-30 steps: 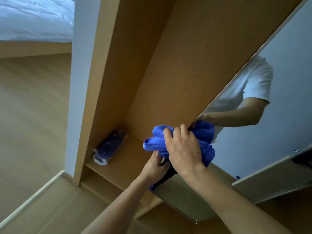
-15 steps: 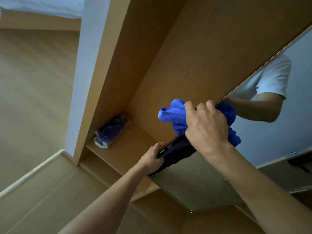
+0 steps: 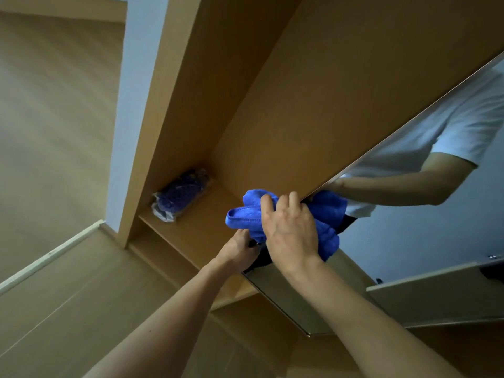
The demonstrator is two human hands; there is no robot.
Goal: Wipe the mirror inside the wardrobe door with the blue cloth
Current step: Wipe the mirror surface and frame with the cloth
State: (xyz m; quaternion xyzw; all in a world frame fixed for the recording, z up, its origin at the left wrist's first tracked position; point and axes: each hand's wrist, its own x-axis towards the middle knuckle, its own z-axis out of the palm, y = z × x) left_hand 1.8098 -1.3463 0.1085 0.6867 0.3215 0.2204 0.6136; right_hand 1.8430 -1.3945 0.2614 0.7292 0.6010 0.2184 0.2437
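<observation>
grasping the blue cloth (image 3: pixel 246 214) in the right hand (image 3: pixel 290 230), fingers curled over the bunched folds, pressed against the mirror (image 3: pixel 409 255) at its near edge. gripping that same edge with the left hand (image 3: pixel 240 251), just below and left of the right, fingers hooked round it under the cloth. past the right hand, in the glass, a reflected forearm and white sleeve. up and left of the left hand, well apart, a clear-wrapped purple packet (image 3: pixel 181 195) lying on the wardrobe shelf (image 3: pixel 207 227).
</observation>
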